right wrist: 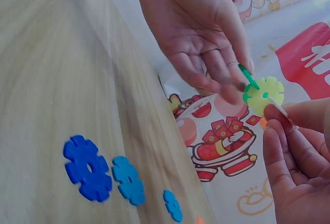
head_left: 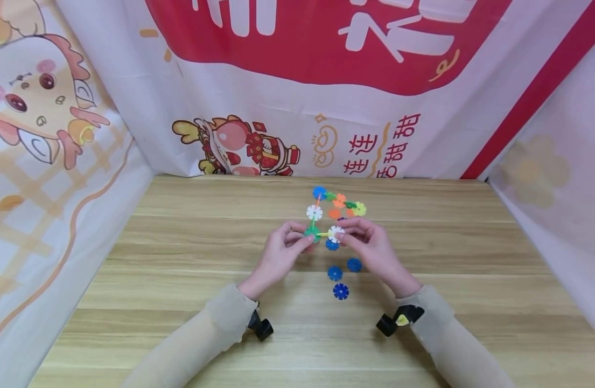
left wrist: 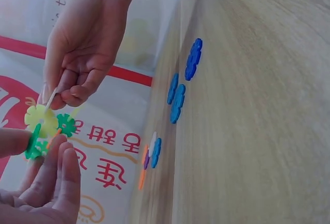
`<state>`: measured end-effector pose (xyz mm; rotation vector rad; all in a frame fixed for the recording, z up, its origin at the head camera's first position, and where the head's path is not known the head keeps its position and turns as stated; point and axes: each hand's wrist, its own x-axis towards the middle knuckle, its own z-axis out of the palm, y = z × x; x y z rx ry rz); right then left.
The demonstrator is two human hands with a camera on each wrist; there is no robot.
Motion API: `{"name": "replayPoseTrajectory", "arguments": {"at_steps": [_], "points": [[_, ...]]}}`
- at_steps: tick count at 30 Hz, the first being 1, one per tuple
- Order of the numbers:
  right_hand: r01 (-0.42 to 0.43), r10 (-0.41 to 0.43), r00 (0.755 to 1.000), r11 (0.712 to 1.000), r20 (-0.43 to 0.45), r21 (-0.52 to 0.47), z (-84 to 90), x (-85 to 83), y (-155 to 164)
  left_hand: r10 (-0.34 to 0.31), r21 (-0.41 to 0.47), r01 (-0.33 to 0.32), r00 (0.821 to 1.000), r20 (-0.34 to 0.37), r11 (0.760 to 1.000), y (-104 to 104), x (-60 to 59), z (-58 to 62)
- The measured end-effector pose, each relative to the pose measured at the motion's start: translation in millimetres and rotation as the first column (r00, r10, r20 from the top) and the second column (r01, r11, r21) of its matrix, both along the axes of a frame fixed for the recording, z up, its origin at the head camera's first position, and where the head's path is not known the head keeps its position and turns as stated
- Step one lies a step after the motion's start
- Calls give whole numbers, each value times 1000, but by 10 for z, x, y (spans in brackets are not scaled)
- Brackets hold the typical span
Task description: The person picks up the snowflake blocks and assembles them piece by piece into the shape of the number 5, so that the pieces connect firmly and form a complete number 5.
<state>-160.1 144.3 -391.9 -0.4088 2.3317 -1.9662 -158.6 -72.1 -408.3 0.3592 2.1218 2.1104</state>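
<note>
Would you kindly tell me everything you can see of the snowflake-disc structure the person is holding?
The snowflake-disc structure is a chain of slotted plastic discs, white, green, orange, yellow and blue, interlocked edge to edge in a rough loop. It sits above the wooden table. The left hand pinches a green disc, and the right hand pinches a white one.

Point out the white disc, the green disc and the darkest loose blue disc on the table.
white disc (head_left: 335, 233), head view, its face at the right fingertips.
green disc (head_left: 312, 233), head view, its edge by the left thumb.
dark blue disc (head_left: 341, 291), head view, its centre.
</note>
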Motion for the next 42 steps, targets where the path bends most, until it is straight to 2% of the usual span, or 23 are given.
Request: {"name": "replayPoseTrajectory", "arguments": {"at_steps": [4, 8, 13, 19, 24, 28, 32, 36, 39, 42], "points": [[6, -6, 1000, 999, -14, 35, 83, 37, -1, 19, -11, -19, 999, 40, 1000, -4, -72, -124], [16, -16, 1000, 1000, 18, 27, 75, 32, 3, 46, -12, -45, 998, 47, 999, 0, -83, -139], [38, -37, 998, 999, 54, -19, -71, -38, 35, 58, 10, -59, 997, 60, 998, 10, -85, -141], [67, -66, 997, 997, 40, -36, -254, -113, 49, 76, 21, -77, 995, 64, 997, 29, -80, -150], [75, -73, 997, 996, 40, -50, -302, -128, 43, 90, 41, -92, 994, 61, 995, 37, -76, -158], [78, -72, 994, 994, 82, -74, -288, -137, 46, 93, 60, -96, 994, 51, 994, 40, -78, -165], [95, -86, 990, 993, 115, -74, -258, -143, 66, 68, 67, -71, 996, 53, 995, 49, -76, -167], [103, -99, 991, 994, 87, -32, -232, -160, 116, 18, 14, -19, 999, 42, 1000, 35, -73, -185], [117, -117, 991, 993, 66, -1, -206, -178, 163, -29, -74, 31, 999, 22, 997, -6, -60, -201], [124, -124, 991, 992, 52, 16, -174, -188, 213, -100, -174, 98, 995, -4, 980, -53, -26, -174]]}}
